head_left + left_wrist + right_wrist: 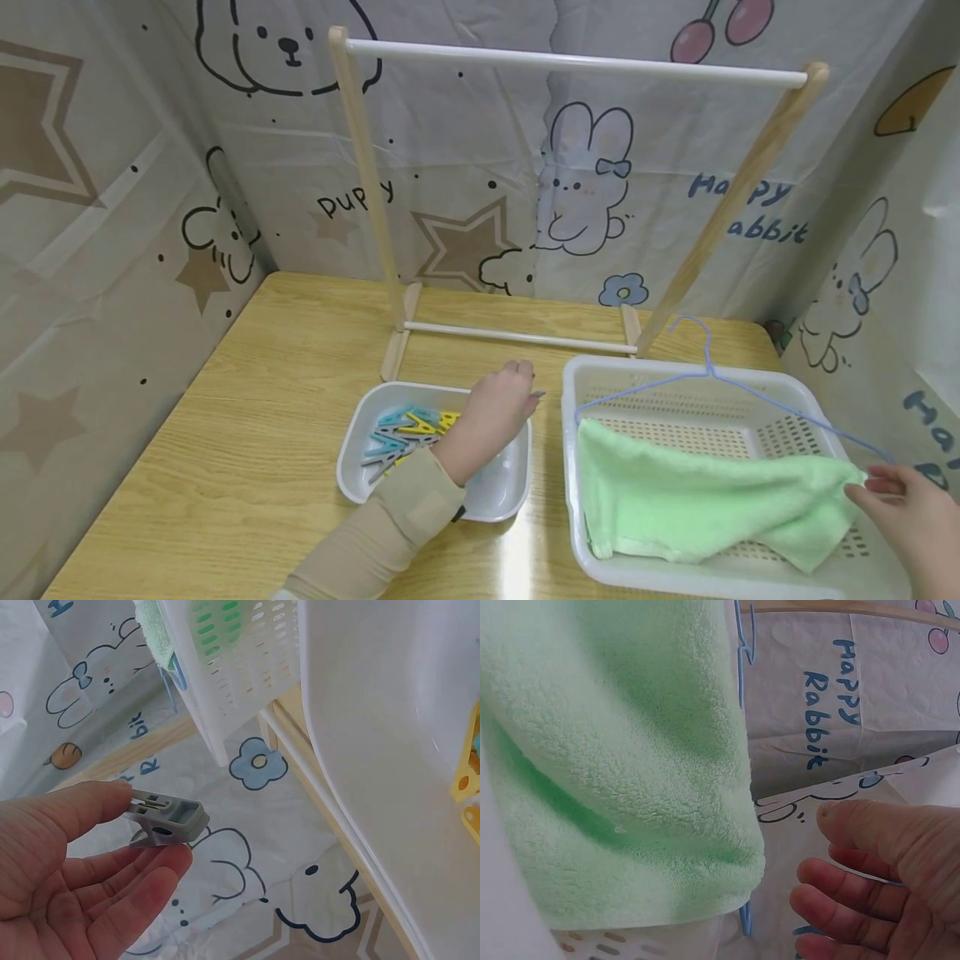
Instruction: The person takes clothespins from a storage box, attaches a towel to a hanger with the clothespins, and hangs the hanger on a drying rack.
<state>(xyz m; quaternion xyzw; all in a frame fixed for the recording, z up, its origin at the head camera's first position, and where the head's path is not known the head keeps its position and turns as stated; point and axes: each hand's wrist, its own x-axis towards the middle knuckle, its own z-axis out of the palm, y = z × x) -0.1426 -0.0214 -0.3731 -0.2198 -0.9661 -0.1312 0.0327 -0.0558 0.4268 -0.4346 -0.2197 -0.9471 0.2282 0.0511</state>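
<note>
My left hand [491, 417] pinches a grey clothespin [166, 817] between thumb and fingers, over the right side of a white tray [351, 417]. Inside that tray lies a pile of blue, yellow and grey clothespins [405, 429]. A light green towel [697, 500] hangs over the lower bar of a blue hanger [710, 367], which lies across a white basket [573, 500]. Beside the towel's right end is my right hand [911, 508]. The right wrist view shows its loosely curved fingers [847, 889] apart from the cloth, with nothing held.
A wooden rack with a white top bar [577, 62] and a lower bar [517, 337] stands at the back of the wooden table [225, 467]. Printed cloth walls [465, 150] enclose the back and both sides. The basket sits right of the tray.
</note>
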